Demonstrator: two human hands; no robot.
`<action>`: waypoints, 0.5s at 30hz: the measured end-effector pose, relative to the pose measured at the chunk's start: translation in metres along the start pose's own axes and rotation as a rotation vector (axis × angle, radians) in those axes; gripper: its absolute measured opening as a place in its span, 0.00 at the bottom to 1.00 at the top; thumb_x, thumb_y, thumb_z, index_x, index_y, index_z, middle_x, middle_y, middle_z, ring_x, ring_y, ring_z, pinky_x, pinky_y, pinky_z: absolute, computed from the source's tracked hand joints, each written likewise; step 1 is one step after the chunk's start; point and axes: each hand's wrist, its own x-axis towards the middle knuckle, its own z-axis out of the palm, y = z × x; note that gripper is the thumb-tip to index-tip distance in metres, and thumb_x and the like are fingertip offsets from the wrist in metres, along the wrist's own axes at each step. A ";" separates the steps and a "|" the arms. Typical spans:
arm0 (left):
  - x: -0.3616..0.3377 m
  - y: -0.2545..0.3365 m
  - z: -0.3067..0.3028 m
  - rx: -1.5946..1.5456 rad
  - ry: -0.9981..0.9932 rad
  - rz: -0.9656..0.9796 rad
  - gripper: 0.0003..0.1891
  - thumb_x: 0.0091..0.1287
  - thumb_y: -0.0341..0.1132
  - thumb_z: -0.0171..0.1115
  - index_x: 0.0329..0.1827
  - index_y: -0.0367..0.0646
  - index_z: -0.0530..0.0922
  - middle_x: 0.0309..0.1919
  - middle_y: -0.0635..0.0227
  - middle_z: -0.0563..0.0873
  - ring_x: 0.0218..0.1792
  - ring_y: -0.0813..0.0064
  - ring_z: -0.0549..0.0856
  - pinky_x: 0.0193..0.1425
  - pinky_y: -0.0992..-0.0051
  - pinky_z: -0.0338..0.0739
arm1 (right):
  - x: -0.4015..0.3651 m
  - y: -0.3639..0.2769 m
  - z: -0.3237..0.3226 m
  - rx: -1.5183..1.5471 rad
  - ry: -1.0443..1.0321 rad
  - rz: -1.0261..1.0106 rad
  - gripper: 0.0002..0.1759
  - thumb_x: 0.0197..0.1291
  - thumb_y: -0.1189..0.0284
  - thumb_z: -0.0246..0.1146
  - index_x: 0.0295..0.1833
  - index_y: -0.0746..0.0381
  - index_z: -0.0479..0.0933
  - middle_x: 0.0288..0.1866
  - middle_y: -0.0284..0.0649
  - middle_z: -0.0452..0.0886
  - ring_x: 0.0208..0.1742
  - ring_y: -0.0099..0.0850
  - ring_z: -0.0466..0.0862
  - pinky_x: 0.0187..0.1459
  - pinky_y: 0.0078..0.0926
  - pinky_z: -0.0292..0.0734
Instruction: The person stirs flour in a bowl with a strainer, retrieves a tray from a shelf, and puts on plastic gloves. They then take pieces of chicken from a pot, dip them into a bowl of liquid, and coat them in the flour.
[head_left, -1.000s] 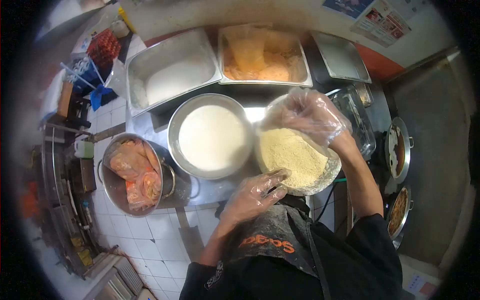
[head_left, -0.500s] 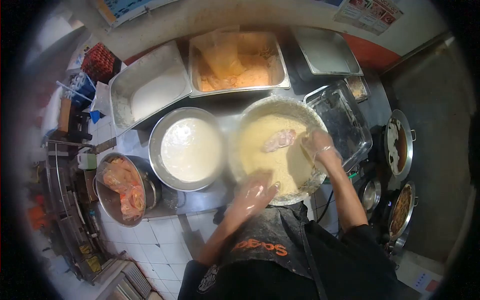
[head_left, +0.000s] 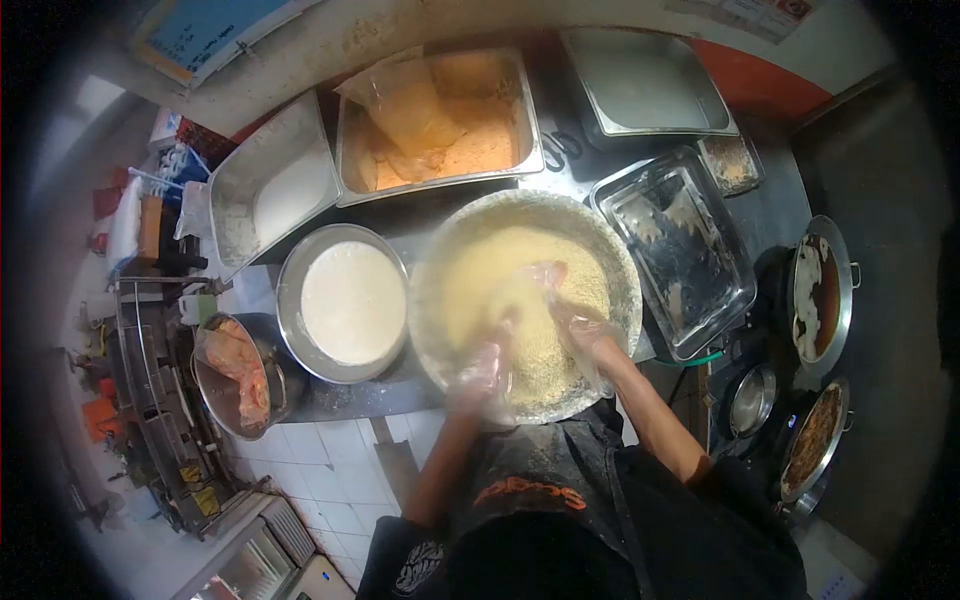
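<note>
A large metal bowl (head_left: 625, 250) of pale yellow crumbs stands in front of me. Both hands are inside it, in clear plastic gloves. Motion smears my left hand (head_left: 487, 368) at the bowl's near left; its fingers cannot be made out. My right hand (head_left: 585, 332) reaches in from the right, its fingertips beside a pinkish-white piece of raw meat (head_left: 546, 275). Whether the fingers grip the piece is unclear. Crumbs between the hands look blurred. A smaller metal bowl (head_left: 398, 340) of white batter is just to the left.
A pot (head_left: 285, 385) with bagged raw meat stands far left. Along the back are trays of white powder (head_left: 285, 200) and orange coating (head_left: 480, 130), plus a pale-bottomed tray (head_left: 650, 85). An oily glass dish (head_left: 685, 260) lies right, beyond it two pans (head_left: 820, 300) (head_left: 812, 440).
Both hands have moved inward, closer together over the crumbs. The meat piece now lies partly behind the right fingertips. The camera view has shifted.
</note>
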 end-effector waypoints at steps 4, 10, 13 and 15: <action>0.004 -0.013 -0.014 0.430 -0.012 0.126 0.45 0.67 0.66 0.57 0.66 0.26 0.72 0.53 0.43 0.84 0.53 0.53 0.84 0.61 0.61 0.75 | 0.010 -0.068 -0.014 -0.671 -0.117 0.298 0.34 0.71 0.51 0.54 0.59 0.75 0.74 0.52 0.66 0.81 0.56 0.58 0.82 0.57 0.47 0.76; 0.038 -0.049 0.010 0.069 -0.101 -0.181 0.40 0.66 0.61 0.62 0.63 0.28 0.76 0.50 0.44 0.86 0.52 0.57 0.85 0.58 0.61 0.76 | -0.008 0.000 0.016 -0.284 -0.115 0.392 0.36 0.73 0.51 0.51 0.65 0.76 0.69 0.61 0.67 0.76 0.64 0.57 0.76 0.67 0.46 0.70; 0.002 -0.002 -0.010 0.051 -0.029 -0.008 0.39 0.69 0.56 0.61 0.69 0.29 0.69 0.55 0.42 0.83 0.58 0.56 0.82 0.65 0.62 0.73 | -0.018 -0.020 0.013 -0.156 0.030 0.266 0.32 0.73 0.58 0.53 0.68 0.75 0.68 0.66 0.65 0.73 0.69 0.54 0.73 0.72 0.41 0.65; 0.004 0.004 -0.017 0.155 0.014 0.161 0.39 0.71 0.54 0.60 0.73 0.30 0.65 0.60 0.41 0.80 0.63 0.58 0.79 0.69 0.62 0.70 | -0.013 -0.056 0.011 -0.288 0.146 0.210 0.28 0.72 0.65 0.56 0.68 0.74 0.69 0.66 0.62 0.75 0.70 0.54 0.73 0.74 0.38 0.63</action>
